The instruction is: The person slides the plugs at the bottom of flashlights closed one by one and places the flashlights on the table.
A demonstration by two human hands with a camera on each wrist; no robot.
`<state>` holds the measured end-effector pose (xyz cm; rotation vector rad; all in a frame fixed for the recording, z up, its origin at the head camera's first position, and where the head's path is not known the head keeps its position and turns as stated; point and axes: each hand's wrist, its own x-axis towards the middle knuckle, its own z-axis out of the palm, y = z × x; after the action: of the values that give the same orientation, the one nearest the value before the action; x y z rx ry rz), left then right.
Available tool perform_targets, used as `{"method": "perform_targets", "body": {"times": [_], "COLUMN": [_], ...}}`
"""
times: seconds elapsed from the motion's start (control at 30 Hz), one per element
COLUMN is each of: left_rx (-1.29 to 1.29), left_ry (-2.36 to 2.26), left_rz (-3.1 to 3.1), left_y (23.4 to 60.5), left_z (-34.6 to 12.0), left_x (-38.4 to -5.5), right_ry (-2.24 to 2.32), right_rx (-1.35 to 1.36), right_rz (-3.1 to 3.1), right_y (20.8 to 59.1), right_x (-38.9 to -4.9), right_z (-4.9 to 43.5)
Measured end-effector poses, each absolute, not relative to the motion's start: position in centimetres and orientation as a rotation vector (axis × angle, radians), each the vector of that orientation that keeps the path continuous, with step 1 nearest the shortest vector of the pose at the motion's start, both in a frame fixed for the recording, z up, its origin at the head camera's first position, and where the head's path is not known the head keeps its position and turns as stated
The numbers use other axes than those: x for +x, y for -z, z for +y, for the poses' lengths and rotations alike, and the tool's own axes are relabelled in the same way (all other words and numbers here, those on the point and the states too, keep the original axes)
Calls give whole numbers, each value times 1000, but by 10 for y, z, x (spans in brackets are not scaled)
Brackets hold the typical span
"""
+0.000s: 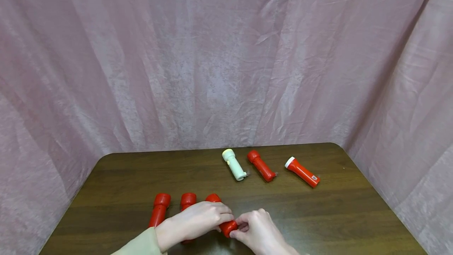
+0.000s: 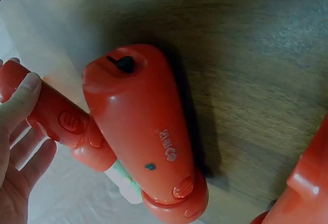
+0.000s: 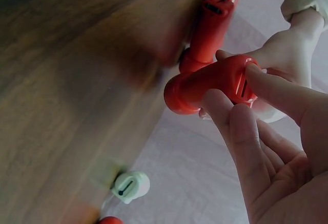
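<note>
Flashlight point(image 3: 205, 80) — 1 of 6 — in left hand point(image 1: 208, 213), right hand point(image 1: 258, 228) pinching its tail point(image 3: 242, 84).

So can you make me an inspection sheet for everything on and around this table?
Surface: brown, wood-grained table.
Job's things: a held red flashlight; a second flashlight, partly hidden, to its left; a third flashlight farther left.
Clutter: at the back, a green flashlight, a plain red flashlight and a white-headed flashlight.
Hands: left hand grips the held red flashlight; right hand pinches its end.
Cables: nothing seen.
Surroundings: pink curtains at the back and sides.
</note>
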<state>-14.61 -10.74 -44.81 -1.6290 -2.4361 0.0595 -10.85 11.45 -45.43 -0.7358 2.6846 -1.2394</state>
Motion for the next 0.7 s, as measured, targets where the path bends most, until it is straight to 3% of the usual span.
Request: {"method": "perform_targets", "body": {"times": [0.7], "left_rx": [-1665], "left_ry": [-72], "left_rz": [-2468], "left_y": [464], "left_z": [-109], "left_x": [-154], "right_ry": [1073], "right_rx": [-855], "right_rz": [2814], "right_y": [476], "right_x": [-113], "right_z": [110]}}
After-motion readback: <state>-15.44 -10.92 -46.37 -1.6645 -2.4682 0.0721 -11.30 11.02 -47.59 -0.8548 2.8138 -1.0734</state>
